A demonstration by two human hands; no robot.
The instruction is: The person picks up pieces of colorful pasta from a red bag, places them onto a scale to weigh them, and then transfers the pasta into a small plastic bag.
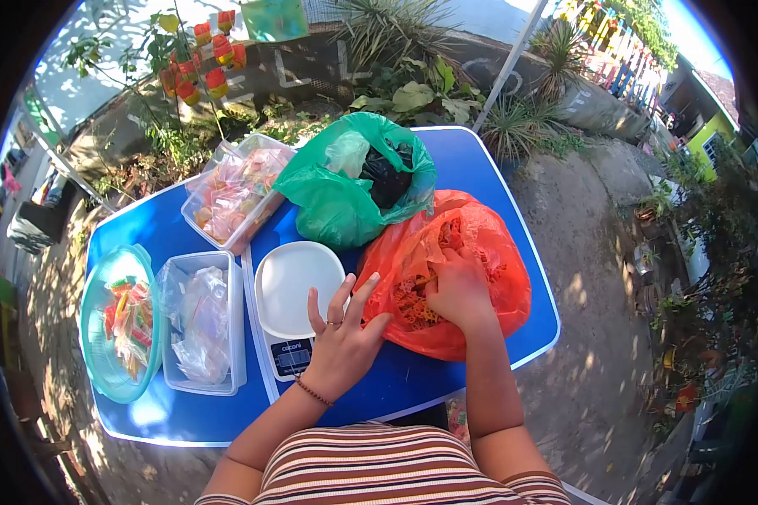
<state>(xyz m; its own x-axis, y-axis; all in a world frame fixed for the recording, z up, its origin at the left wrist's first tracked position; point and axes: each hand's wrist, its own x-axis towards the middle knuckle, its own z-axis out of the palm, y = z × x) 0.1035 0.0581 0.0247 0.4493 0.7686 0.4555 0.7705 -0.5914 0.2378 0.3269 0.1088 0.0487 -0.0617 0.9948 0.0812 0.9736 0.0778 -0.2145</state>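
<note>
My right hand [461, 290] reaches into the open mouth of a red plastic bag [501, 290], its fingers bent among small orange-brown lattice-like pieces [413, 305]. What lies between those fingertips I cannot tell. My left hand [347, 337] is open, fingers spread, thumb close to the bag's left side. It hovers by a digital kitchen scale [292, 357], which carries a white square dish [299, 286] with nothing on it.
Behind the red bag sits a green plastic bag [333, 189] with a black bag [390, 177] inside. A clear tub [257, 215] of small packets, a tub [237, 337] of clear plastic bags and a teal basket [93, 337] of filled packets share the blue table [404, 383].
</note>
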